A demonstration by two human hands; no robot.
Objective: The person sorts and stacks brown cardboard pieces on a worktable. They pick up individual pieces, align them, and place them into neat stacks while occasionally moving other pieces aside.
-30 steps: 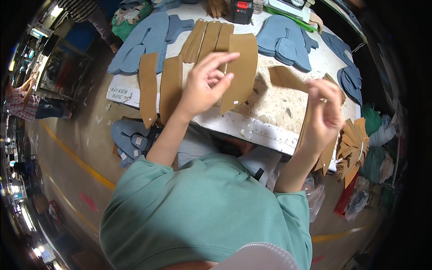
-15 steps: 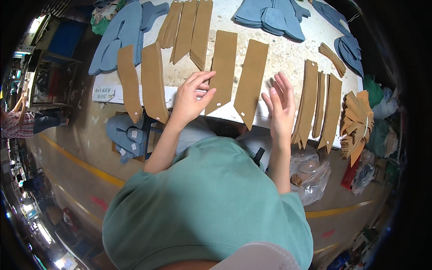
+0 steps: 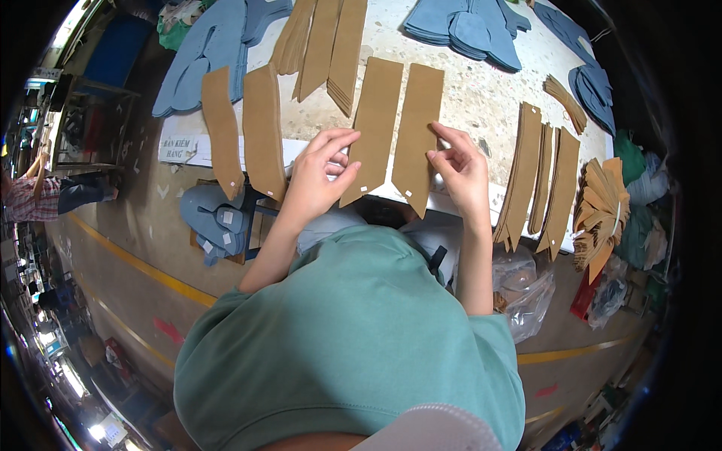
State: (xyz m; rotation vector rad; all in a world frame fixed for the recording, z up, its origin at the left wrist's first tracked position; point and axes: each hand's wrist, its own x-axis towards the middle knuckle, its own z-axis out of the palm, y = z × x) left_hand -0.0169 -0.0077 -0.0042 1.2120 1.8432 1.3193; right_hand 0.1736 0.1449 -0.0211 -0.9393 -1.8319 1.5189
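Note:
Two brown strips of leather-like material, each with a slanted lower end and a small white sticker, lie side by side before me, a narrow gap between them. At the outer edge of the left strip [image 3: 377,124] is my left hand [image 3: 322,171], its thumb and fingers curved but apart. My right hand [image 3: 460,174] has its fingertips at the outer edge of the right strip [image 3: 418,128], thumb and forefinger spaced along it. Neither hand grips a strip. Both strips' lower points overhang the table's front edge.
More brown strips [image 3: 263,135] lie to the left, and a further stack [image 3: 331,45] behind. Narrow brown stacks [image 3: 519,173] and a tied, fanned bundle [image 3: 602,207] are at right. Blue cut pieces [image 3: 459,30] sit along the back of the white table [image 3: 466,94].
My right hand has moved left to the right strip's edge, its fingers bending inward. That strip now stands straighter and closer to the left one. My left hand stays nearly in place.

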